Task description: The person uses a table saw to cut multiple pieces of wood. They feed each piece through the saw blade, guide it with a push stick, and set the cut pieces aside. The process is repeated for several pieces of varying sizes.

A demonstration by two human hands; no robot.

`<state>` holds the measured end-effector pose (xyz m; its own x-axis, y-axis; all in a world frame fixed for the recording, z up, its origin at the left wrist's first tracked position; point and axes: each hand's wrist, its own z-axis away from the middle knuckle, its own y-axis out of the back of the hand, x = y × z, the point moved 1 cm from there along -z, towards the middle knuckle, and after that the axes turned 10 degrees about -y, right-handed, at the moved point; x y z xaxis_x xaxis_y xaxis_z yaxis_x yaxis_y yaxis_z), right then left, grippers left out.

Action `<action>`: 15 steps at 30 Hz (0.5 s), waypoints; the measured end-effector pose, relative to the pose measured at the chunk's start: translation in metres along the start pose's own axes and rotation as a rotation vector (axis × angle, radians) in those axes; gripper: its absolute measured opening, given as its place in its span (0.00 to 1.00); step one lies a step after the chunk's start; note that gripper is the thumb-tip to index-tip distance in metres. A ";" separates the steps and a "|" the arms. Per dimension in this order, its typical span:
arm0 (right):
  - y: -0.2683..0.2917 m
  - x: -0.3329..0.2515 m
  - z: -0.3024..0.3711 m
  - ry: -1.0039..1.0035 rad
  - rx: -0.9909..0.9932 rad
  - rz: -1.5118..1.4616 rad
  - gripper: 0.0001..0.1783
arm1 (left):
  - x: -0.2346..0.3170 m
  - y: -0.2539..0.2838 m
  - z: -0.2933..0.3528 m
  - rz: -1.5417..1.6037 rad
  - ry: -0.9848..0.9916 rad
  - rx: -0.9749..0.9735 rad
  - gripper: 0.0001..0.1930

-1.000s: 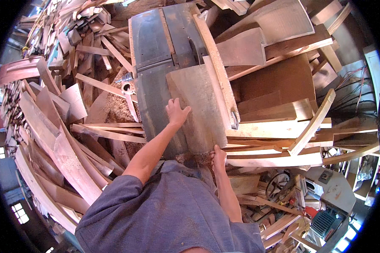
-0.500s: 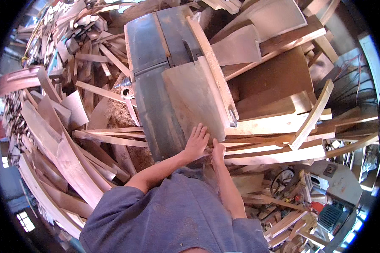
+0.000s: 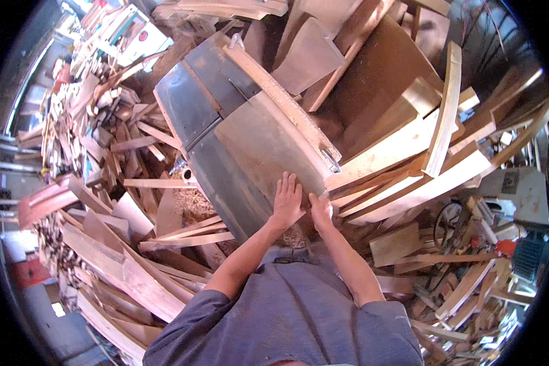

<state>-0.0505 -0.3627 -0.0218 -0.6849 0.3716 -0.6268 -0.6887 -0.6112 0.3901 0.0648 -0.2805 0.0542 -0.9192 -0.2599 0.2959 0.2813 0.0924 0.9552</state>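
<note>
A flat, thin wooden board (image 3: 256, 137) lies on the dark metal table (image 3: 216, 177) of a woodworking machine. Its right edge runs along a long wooden fence (image 3: 280, 91). My left hand (image 3: 288, 198) rests palm down on the board's near end, its fingers stretched forward. Beside it, my right hand (image 3: 321, 210) grips the board's near right corner, thumb up; the fingers under the edge are partly hidden. Past the board's far end, a narrow slot and a cross joint show in the metal table.
Offcuts (image 3: 110, 122) heap up on the left, with long curved boards (image 3: 122, 268) stacked nearer me. To the right lie more planks (image 3: 402, 146) and a large brown panel (image 3: 384, 79). A grey machine with a green motor (image 3: 532, 256) stands at the lower right.
My view has turned, so the machine table now slants up to the left. Both hands stay at the board's near end. Whether the board has slid along the table is unclear.
</note>
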 end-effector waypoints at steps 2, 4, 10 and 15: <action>-0.002 -0.004 -0.002 0.002 -0.017 0.012 0.31 | -0.002 0.001 -0.003 -0.009 -0.004 -0.002 0.41; -0.001 -0.013 0.000 0.000 -0.036 0.058 0.31 | -0.003 0.002 -0.005 -0.012 0.006 -0.001 0.41; 0.000 -0.029 0.000 -0.028 -0.063 0.126 0.33 | -0.008 0.009 -0.013 -0.019 0.009 -0.013 0.40; -0.012 -0.026 -0.010 -0.031 -0.094 0.051 0.32 | -0.017 0.011 -0.016 -0.043 0.008 -0.018 0.41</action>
<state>-0.0219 -0.3722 -0.0173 -0.7264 0.3590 -0.5861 -0.6286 -0.6918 0.3553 0.0875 -0.2907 0.0598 -0.9283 -0.2713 0.2543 0.2465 0.0632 0.9671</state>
